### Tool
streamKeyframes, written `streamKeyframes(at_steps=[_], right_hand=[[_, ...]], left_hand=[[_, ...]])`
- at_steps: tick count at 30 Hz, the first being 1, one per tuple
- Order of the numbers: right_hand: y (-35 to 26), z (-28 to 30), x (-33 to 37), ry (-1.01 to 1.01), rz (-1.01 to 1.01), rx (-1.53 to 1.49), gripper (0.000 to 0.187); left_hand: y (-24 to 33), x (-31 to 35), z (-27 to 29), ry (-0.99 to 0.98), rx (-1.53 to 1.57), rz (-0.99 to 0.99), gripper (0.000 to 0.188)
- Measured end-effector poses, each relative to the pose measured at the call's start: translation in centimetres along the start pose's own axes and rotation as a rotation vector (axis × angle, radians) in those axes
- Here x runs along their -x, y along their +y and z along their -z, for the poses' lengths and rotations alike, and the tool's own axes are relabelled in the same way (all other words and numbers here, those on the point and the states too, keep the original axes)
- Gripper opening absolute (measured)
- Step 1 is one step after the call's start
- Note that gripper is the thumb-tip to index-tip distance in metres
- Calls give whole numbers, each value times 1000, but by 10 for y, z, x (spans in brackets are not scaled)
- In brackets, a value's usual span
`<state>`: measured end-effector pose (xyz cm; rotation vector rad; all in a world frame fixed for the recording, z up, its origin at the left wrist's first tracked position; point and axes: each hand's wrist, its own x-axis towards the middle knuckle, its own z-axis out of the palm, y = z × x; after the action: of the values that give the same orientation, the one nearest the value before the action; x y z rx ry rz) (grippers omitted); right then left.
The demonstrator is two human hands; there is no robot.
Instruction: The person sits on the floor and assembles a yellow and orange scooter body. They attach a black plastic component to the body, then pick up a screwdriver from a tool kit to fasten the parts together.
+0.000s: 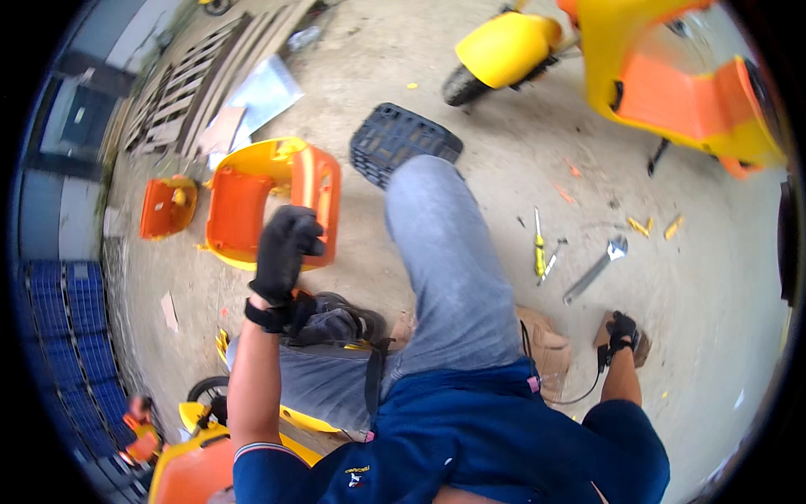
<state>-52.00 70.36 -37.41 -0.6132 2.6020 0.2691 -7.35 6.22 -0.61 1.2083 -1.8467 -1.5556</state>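
Note:
My left hand [288, 249], in a black glove with a strap at the wrist, is raised with its fingers curled. Whatever those fingers may hold is hidden. Behind it lies a yellow-and-orange plastic scooter body panel [323, 202]; I cannot tell if the hand touches it. Low at the right, my right hand [621, 329], also gloved in black, is closed over a brown block [642, 349] near the floor. An adjustable wrench [598, 269] and a screwdriver with a yellow handle [540, 254] lie on the concrete beyond that hand.
A black plastic grate [399, 141] lies past my knee. Yellow-and-orange scooters stand at the far right [672, 92] and lower left [197, 466]. A smaller orange part [166, 207], wooden pallets [185, 92], blue crates [63, 328] and a brown cardboard piece [544, 349] are around me.

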Motion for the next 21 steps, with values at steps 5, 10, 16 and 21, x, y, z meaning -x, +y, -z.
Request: streamKeyframes(at_steps=[5,10,16,21], right_hand=[[-94,12,-57,-116,231,75,49],[-199,81,-42,-32,509,17,54],[-296,101,-34,-4,522,-197,32],[-349,77,-61,34,623,-638,35]], left_hand=[[12,15,6,-233,-98,206,12],[66,-63,21,62,-303,-412,43],[49,-74,15,-17,-287,-369,49],[-5,-37,37,117,-458,-294,46]])
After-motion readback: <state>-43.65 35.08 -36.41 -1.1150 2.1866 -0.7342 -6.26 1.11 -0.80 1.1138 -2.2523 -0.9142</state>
